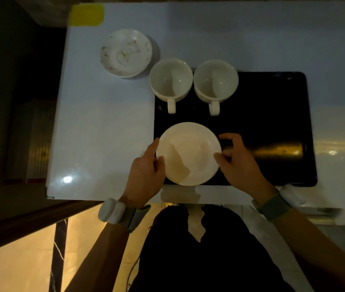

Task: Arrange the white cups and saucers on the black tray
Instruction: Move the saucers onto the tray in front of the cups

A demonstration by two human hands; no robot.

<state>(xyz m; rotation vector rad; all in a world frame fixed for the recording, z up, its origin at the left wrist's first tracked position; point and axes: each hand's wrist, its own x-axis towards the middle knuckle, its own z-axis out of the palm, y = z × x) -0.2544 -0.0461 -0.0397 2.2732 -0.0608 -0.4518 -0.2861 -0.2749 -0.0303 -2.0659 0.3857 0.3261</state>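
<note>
A white saucer (189, 153) lies at the near left corner of the black tray (272, 123). My left hand (146, 171) grips its left rim with the forefinger along the edge. My right hand (238, 163) grips its right rim with thumb and fingers. Two white cups stand upright side by side at the tray's far left, handles pointing toward me: the left cup (171, 80) and the right cup (215, 81). A second saucer (126, 52) with a faint pattern sits on the table, off the tray, at the far left.
The white table (104, 123) ends at a near edge just below the tray and at a left edge beside a dark drop. A yellow patch (87, 14) marks the far left corner. My dark lap is below the table edge.
</note>
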